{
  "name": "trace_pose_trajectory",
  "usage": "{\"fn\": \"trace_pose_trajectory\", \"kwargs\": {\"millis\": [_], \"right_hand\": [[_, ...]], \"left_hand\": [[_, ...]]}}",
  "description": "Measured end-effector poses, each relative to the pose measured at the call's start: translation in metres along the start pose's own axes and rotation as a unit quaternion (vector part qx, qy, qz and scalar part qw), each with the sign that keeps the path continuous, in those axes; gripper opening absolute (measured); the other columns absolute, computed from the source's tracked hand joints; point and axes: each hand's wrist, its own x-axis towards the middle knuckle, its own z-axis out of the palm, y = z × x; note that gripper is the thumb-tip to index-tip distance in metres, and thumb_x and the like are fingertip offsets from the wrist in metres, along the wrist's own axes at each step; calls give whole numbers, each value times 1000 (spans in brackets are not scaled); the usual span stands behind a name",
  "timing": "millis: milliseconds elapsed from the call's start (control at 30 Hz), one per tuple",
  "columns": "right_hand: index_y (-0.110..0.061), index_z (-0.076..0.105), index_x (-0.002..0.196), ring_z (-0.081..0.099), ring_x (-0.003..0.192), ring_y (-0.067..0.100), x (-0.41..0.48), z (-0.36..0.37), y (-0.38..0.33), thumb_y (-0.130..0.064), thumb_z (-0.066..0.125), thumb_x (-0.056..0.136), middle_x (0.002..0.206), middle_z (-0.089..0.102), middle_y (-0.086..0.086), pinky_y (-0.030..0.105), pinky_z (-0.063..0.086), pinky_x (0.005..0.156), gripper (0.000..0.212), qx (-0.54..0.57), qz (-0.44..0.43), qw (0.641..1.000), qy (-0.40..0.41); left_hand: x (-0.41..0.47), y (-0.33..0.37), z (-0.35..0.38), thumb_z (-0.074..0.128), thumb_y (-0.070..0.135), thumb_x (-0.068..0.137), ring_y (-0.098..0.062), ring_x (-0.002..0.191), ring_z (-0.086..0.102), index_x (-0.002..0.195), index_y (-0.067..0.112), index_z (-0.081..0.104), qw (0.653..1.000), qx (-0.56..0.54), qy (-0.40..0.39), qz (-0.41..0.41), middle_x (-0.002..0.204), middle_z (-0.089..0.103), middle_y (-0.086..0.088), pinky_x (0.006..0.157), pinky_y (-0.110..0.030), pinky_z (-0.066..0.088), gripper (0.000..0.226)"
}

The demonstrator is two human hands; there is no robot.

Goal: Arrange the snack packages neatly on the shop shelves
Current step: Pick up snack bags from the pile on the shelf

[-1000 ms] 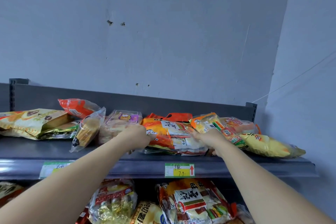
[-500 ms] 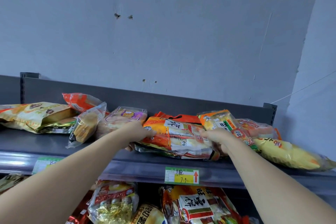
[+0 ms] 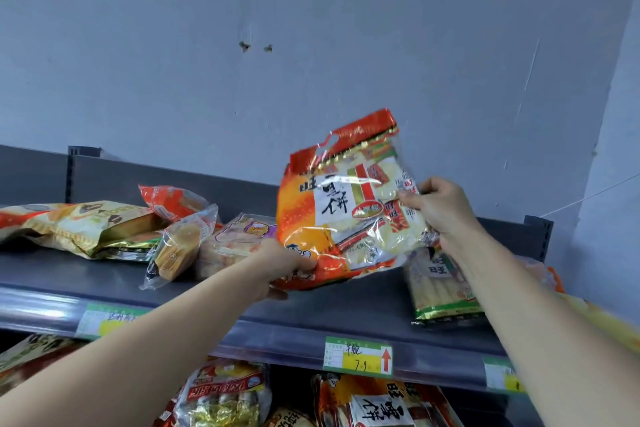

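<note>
A large orange-and-clear rice cracker bag [image 3: 343, 204] is tilted upright above the grey top shelf [image 3: 339, 305]. My left hand [image 3: 284, 263] grips its lower left corner from below. My right hand [image 3: 434, 204] pinches its right edge. Under my right forearm a green-trimmed cracker pack [image 3: 438, 288] lies flat on the shelf. To the left lie a pale biscuit pack [image 3: 235, 243], a clear-wrapped yellow cake pack [image 3: 178, 246], a red-orange bag [image 3: 171, 201] and a gold-and-cream bag [image 3: 72, 222].
A grey back panel [image 3: 104, 177] runs behind the shelf, with a blue wall above. A green-yellow price tag [image 3: 358, 355] sits on the shelf lip. The lower shelf holds more snack bags [image 3: 225, 399]. A corner wall rises at the right.
Both hands have lifted the orange rice cracker bag off the pile and stood it up above the shelf. The view has shifted left and closer.
</note>
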Motion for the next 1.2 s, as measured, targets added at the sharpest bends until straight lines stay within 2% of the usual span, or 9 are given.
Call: {"fn": "trace_pose_trajectory", "kwargs": {"millis": [133,300,433,567,633,867,967,1033,1200], "right_hand": [[-19,47,70,53,67,16,-3,8,-22,-13,73,82,69,54,2,28,44,63,30,41,-136,989,36],[-21,47,71,58,69,15,-6,39,-34,-17,72,84,71,59,0,31,50,67,29,113,-191,974,50],[-21,52,72,65,76,21,-7,80,-38,-16,73,83,79,66,4,41,57,75,24,193,-158,968,-3],[-23,57,88,69,91,24,-14,135,-45,-18,73,83,96,71,5,51,55,86,17,265,-114,954,-86],[-26,60,101,69,97,23,-20,166,-51,-27,75,80,103,72,3,51,54,90,25,281,-97,947,-125],[-26,64,100,69,96,24,-52,280,-89,-15,71,85,102,73,5,49,53,92,20,306,-77,927,-204],[-18,63,111,69,94,27,-72,330,-117,-11,71,85,102,72,8,51,55,87,28,327,-64,917,-219],[-18,64,114,70,93,27,-87,363,-137,-11,71,84,102,72,7,52,56,84,31,341,-57,908,-236],[-25,65,104,71,89,25,-128,446,-181,-13,73,83,99,73,5,51,57,82,26,363,-31,890,-275]], "left_hand": [[1,19,-7,82,52,65,-30,116,53,137,10,26,987,-109,97,62,130,51,-9,97,-48,46,100],[-15,38,-56,74,55,74,-25,112,49,141,7,21,963,-162,186,109,130,46,-9,92,-37,39,98],[-31,31,-108,76,45,75,-15,84,63,121,8,52,958,-192,174,123,100,65,-1,71,-30,50,64],[-47,9,-159,79,35,73,-28,88,70,117,9,62,952,-191,206,121,100,72,-8,83,-44,57,54],[-56,-3,-184,80,32,73,-27,87,70,111,10,64,945,-177,243,126,97,73,-7,81,-43,57,47],[-84,-38,-286,78,26,78,-16,83,67,114,12,63,920,-135,339,147,97,71,-3,65,-27,49,41],[-98,-49,-336,79,15,77,-21,91,66,131,20,47,919,-134,340,147,112,66,-5,83,-41,55,63],[-108,-56,-368,77,13,79,-21,89,64,129,28,42,925,-132,326,147,115,63,-6,96,-49,47,63],[-131,-85,-457,74,31,80,-26,99,65,132,24,42,901,-165,373,147,113,64,-6,86,-44,54,61]]}}
